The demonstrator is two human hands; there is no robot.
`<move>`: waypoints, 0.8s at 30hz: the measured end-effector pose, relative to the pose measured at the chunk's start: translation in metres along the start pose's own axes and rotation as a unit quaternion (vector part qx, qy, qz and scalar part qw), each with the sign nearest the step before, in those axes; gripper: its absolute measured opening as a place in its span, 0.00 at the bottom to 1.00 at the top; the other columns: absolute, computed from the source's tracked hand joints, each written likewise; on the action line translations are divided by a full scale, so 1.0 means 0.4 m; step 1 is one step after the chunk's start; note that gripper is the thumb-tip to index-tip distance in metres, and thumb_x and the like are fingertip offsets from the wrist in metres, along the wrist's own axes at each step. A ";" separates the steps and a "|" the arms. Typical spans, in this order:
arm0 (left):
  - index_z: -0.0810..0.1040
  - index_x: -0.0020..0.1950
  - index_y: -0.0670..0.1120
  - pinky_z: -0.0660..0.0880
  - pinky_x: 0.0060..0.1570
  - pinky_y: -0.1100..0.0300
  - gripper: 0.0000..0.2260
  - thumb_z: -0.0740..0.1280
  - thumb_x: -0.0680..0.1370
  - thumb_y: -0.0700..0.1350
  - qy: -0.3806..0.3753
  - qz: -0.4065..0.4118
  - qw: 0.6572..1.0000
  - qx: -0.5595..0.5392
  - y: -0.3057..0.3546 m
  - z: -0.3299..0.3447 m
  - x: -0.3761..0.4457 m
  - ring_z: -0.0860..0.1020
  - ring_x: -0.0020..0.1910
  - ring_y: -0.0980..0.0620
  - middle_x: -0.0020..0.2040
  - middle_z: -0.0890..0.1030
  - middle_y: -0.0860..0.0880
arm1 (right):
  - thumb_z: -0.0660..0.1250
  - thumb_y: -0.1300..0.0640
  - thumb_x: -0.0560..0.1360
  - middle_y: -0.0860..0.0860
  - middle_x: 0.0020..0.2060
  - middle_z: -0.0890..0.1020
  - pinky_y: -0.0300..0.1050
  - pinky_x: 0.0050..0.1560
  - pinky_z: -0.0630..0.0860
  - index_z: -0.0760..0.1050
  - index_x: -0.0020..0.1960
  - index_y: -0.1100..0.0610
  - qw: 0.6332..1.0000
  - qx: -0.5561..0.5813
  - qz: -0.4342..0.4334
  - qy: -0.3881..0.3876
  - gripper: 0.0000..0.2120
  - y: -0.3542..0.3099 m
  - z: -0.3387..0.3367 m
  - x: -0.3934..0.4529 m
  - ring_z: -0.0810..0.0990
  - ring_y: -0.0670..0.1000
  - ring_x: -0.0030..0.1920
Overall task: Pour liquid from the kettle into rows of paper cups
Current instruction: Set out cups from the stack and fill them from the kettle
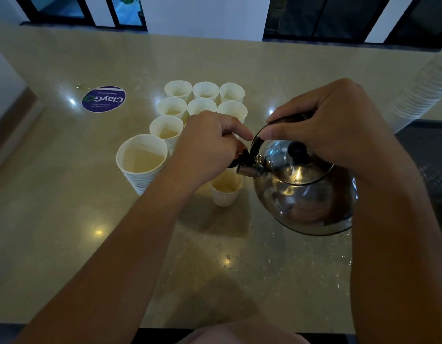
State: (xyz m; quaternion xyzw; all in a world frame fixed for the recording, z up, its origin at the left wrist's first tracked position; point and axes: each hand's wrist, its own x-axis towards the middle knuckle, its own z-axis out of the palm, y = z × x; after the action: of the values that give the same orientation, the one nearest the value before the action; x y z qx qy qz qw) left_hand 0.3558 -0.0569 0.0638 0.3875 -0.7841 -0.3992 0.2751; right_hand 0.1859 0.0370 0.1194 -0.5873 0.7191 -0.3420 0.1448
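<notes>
A shiny steel kettle [304,189] with a black lid knob is tilted to the left above the counter. My right hand [334,127] grips its black handle from above. My left hand [210,145] pinches the black cap at the spout. Below the spout stands a paper cup [226,189] holding pale liquid. Rows of white paper cups [205,91] with pale liquid stand beyond my left hand, some hidden behind it. A stack of cups [141,160], its top one filled, stands at the left.
The beige stone counter [215,269] runs from the near edge to the far wall. A round purple sticker [103,98] lies at the back left. A long white sleeve of stacked cups [421,90] leans at the right edge.
</notes>
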 end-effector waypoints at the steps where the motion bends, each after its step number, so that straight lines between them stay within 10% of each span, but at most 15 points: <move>1: 0.87 0.48 0.50 0.83 0.47 0.50 0.15 0.65 0.73 0.33 0.001 0.001 1.000 -0.002 -0.001 0.001 -0.001 0.84 0.40 0.54 0.42 0.86 0.51 | 0.79 0.43 0.64 0.38 0.37 0.85 0.25 0.39 0.74 0.86 0.45 0.44 1.000 0.004 0.001 -0.001 0.11 0.002 0.000 -0.001 0.82 0.36 0.41; 9: 0.85 0.56 0.48 0.74 0.44 0.74 0.19 0.62 0.74 0.32 0.018 0.050 0.999 -0.006 0.040 0.038 -0.028 0.80 0.45 0.64 0.47 0.84 0.57 | 0.80 0.49 0.66 0.45 0.39 0.87 0.45 0.49 0.83 0.87 0.47 0.51 0.988 0.121 0.043 0.091 0.11 0.054 -0.015 -0.021 0.86 0.46 0.42; 15: 0.69 0.73 0.52 0.74 0.61 0.53 0.27 0.65 0.74 0.38 0.011 0.074 0.997 0.030 0.067 0.133 -0.006 0.74 0.62 0.51 0.61 0.79 0.51 | 0.79 0.51 0.69 0.45 0.38 0.87 0.43 0.47 0.83 0.86 0.45 0.49 0.959 0.183 0.083 0.198 0.06 0.105 0.002 -0.024 0.86 0.48 0.42; 24: 0.57 0.79 0.47 0.60 0.71 0.52 0.35 0.65 0.73 0.36 -0.055 0.052 0.994 0.082 0.081 0.266 0.048 0.62 0.72 0.43 0.75 0.68 0.45 | 0.79 0.51 0.69 0.42 0.38 0.86 0.34 0.44 0.79 0.85 0.46 0.47 0.916 0.235 0.161 0.284 0.06 0.193 0.055 -0.028 0.84 0.40 0.40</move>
State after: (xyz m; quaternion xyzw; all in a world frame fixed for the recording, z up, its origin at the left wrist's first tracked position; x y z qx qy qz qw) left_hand 0.2538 -0.0164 0.0368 0.3452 -0.8470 -0.3397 0.2190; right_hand 0.1450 0.0462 0.0502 -0.2908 0.7140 -0.6253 0.1212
